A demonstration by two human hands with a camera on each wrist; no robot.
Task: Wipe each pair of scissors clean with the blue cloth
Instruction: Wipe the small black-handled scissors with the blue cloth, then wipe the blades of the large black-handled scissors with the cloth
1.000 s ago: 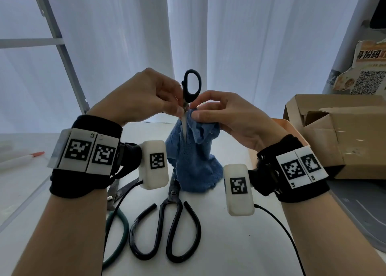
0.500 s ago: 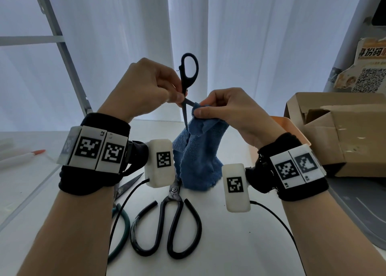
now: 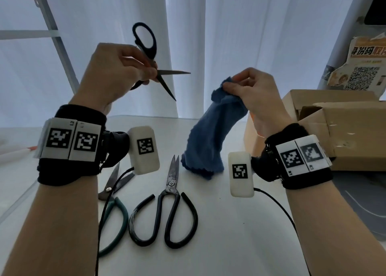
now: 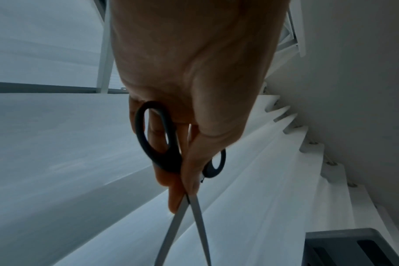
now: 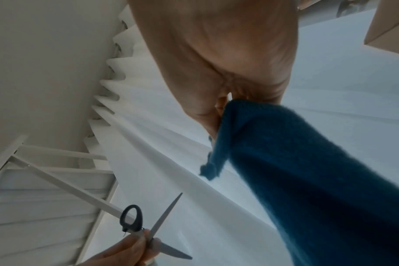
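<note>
My left hand [image 3: 146, 75] grips a small pair of black-handled scissors [image 3: 146, 44] near the pivot, raised at chest height, blades spread apart and pointing right and down. The left wrist view shows the same scissors [image 4: 166, 142] held between thumb and fingers. My right hand [image 3: 236, 85] pinches the top of the blue cloth [image 3: 211, 133], which hangs down with its lower edge on the white table [image 3: 240, 234]. The cloth [image 5: 296, 171] is apart from the blades, a hand's width to their right. Black-handled scissors [image 3: 167, 209] and green-handled scissors [image 3: 113, 202] lie on the table.
An open cardboard box [image 3: 334, 129] stands at the right edge of the table. White curtains [image 3: 188, 35] hang behind. A red-tipped white pen [image 3: 18, 152] lies far left. Cables run from both wrist units across the table.
The hands have moved apart: the left hand lifted the scissors away to the left and their blades now stand open, while the right hand drew the cloth off the blade to the right.
</note>
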